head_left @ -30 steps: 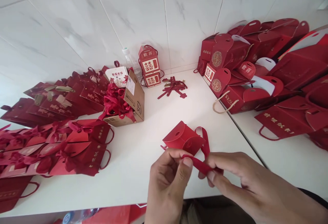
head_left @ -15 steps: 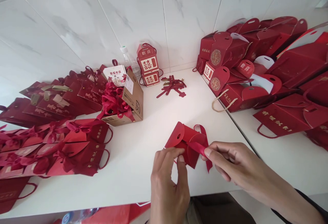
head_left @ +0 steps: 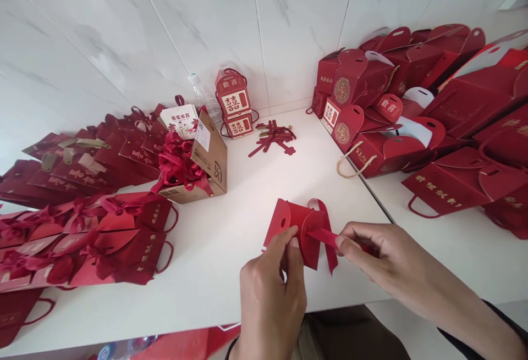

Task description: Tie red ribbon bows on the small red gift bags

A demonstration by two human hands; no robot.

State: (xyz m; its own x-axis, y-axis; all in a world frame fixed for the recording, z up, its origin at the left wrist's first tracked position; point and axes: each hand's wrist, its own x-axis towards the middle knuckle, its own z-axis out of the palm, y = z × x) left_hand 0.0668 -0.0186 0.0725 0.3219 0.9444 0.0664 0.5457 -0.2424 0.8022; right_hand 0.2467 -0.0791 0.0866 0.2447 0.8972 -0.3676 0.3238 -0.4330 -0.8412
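Observation:
A small red gift box [head_left: 307, 217] with rounded flaps and an oval hole stands in front of me on the white table [head_left: 231, 244]. My left hand [head_left: 274, 283] pinches the near edge of a flap, thumb and forefinger together. A red ribbon [head_left: 324, 236] runs out of the slot in the box's right flap, drawn taut to the right. Its end is between the thumb and fingers of my right hand [head_left: 367, 255]. Another length of the ribbon loops behind the box and hangs down on its right side.
Red gift boxes with tied bows [head_left: 103, 239] line the left. A cardboard box [head_left: 212, 156] holds more ribbons. Red tags [head_left: 272, 137] and a double-happiness box [head_left: 234, 104] lie farther back. Several red boxes [head_left: 371, 151] are stacked at right, beyond a table seam.
The ribbon is stretched straighter and narrower to the right by my right hand. My left fingers have moved up onto the flap. The view has shifted slightly.

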